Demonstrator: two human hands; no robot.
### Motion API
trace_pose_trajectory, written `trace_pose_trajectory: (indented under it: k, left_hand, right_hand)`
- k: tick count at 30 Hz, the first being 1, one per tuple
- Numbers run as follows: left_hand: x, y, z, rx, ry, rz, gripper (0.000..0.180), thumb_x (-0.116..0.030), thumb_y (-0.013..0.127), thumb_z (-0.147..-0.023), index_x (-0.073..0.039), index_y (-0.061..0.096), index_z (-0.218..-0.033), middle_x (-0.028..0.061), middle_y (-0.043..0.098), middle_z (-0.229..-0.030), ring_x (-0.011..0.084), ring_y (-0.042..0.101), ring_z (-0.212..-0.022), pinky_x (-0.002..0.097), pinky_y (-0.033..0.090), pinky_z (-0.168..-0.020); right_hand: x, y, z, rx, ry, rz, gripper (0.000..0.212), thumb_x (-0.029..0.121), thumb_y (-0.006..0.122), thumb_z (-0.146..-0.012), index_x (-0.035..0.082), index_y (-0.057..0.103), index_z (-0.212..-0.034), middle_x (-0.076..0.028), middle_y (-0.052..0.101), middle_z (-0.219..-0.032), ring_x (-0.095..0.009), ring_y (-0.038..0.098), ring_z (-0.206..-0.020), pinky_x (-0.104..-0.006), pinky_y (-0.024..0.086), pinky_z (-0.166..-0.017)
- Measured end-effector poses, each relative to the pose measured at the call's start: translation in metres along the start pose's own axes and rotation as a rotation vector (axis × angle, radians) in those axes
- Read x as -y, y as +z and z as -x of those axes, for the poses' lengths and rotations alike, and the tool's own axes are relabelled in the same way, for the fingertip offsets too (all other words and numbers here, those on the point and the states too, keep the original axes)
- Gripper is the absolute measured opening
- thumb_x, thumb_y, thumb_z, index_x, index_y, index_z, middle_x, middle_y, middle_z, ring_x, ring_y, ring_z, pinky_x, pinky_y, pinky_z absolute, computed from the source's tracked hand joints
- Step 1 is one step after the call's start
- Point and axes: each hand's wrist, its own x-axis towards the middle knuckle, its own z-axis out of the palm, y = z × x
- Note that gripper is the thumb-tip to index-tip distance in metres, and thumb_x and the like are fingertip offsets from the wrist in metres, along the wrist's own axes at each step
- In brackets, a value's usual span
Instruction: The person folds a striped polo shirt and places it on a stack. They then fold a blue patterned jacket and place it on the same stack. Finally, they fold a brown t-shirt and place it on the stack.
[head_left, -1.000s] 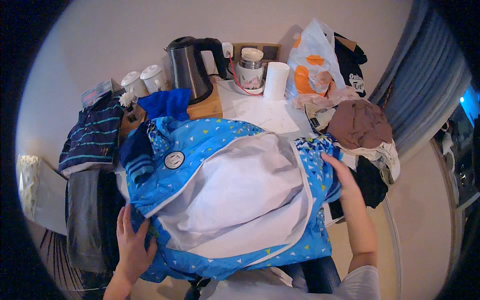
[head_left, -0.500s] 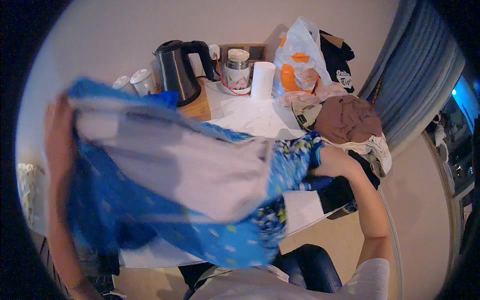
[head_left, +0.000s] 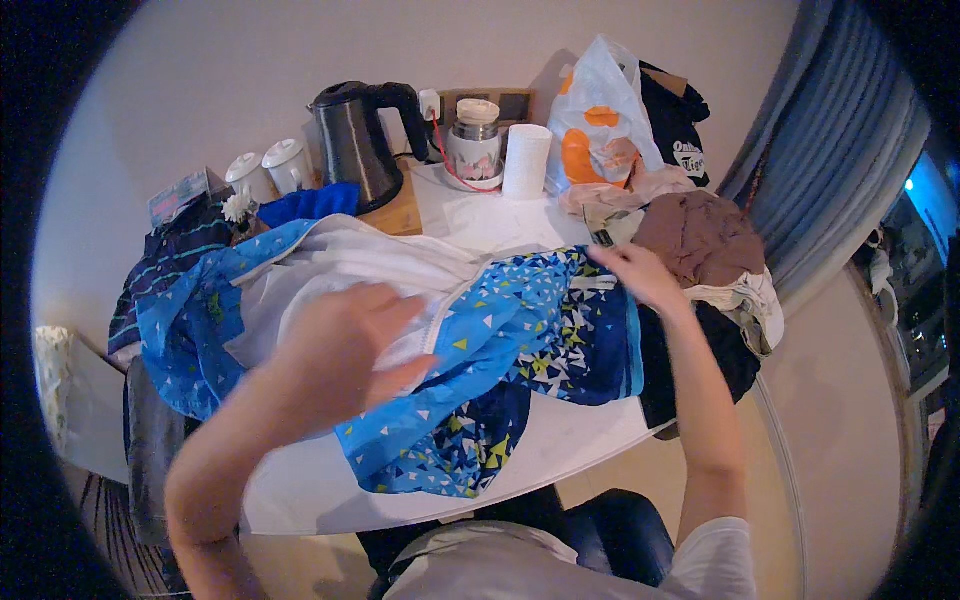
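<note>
Blue, triangle-patterned windbreaker jacket with white lining [head_left: 480, 350] spread across the white worktop [head_left: 310, 490]. Left hand [head_left: 345, 345], fingers apart, presses its middle; right hand [head_left: 635, 275], fingers pinched on its right edge, should pull taut before folding.

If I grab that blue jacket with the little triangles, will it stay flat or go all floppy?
Probably floppy: the blue jacket lies in soft folds under the left hand. It looks thin, so likely light. Its smooth fabric may slide on the table.
</note>
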Motion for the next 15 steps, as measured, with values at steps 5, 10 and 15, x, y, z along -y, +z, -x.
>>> trace_pose_trajectory:
  k: [5, 10, 15]
  left_hand:
    - [-0.004, 0.070, -0.043, 0.072, 0.124, -0.003, 0.058, -0.046, 0.061, -0.083, 0.004, 0.057, -0.111, 0.0219, 0.062, -0.093, 0.0374, 0.061, -0.088, 0.0433, 0.049, -0.082]
    - [0.020, 0.061, -0.065, 0.834, 0.072, 0.688, 0.065, -0.060, 0.053, -0.086, 0.003, 0.066, -0.084, 0.0124, 0.066, -0.077, 0.0190, 0.064, -0.077, 0.0306, 0.050, -0.067]
    - [0.032, 0.086, -0.088, 0.720, -0.306, 0.970, 0.056, -0.059, 0.057, -0.084, -0.005, 0.068, -0.097, 0.0044, 0.066, -0.081, 0.0115, 0.060, -0.072, 0.0250, 0.048, -0.059]
  right_hand:
    - [0.015, 0.025, -0.007, 0.029, -0.339, -0.541, 0.041, 0.030, 0.073, -0.073, -0.001, 0.067, -0.099, -0.014, 0.068, -0.095, -0.029, 0.065, -0.090, -0.0352, 0.049, -0.083]
    - [0.014, -0.013, 0.026, 0.989, -0.961, -1.258, 0.032, 0.026, 0.069, -0.080, -0.005, 0.066, -0.088, -0.014, 0.066, -0.071, -0.023, 0.065, -0.067, -0.0377, 0.052, -0.066]
    - [0.019, 0.013, 0.019, 0.688, -0.278, -0.441, 0.040, 0.036, 0.051, -0.094, -0.002, 0.064, -0.088, -0.012, 0.066, -0.071, -0.020, 0.063, -0.065, -0.0356, 0.049, -0.060]
